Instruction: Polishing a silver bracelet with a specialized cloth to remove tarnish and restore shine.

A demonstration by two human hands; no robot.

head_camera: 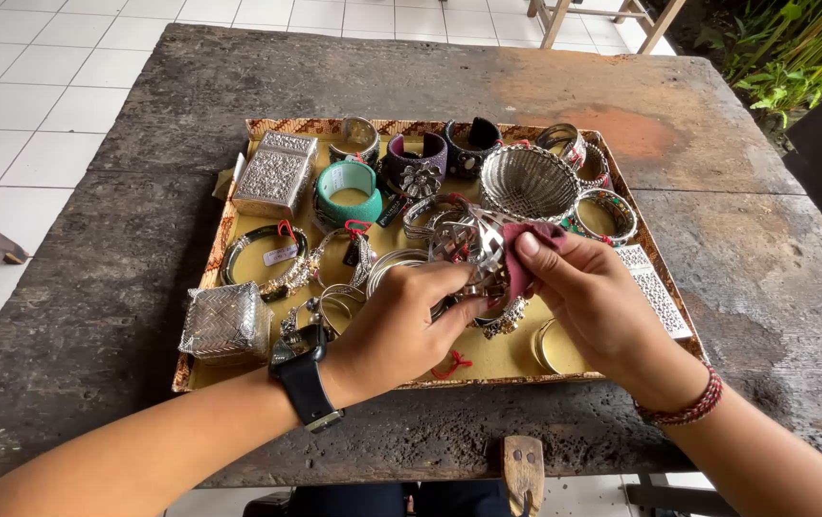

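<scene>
My left hand (399,325), with a black watch on its wrist, grips a shiny silver openwork ornament (468,244) above a yellow tray (502,359). My right hand (588,297), wearing a red bead bracelet, pinches a dark pink cloth (524,268) against the ornament's right side. Both hands meet over the tray's middle front. A red tag string (451,364) lies just under my left hand.
The tray holds several bangles, a teal cuff (349,191), a silver mesh bowl (528,182), an embossed silver box (274,172) and a woven silver box (224,325). It rests on a weathered wooden table (736,278). White tiled floor lies left, plants far right.
</scene>
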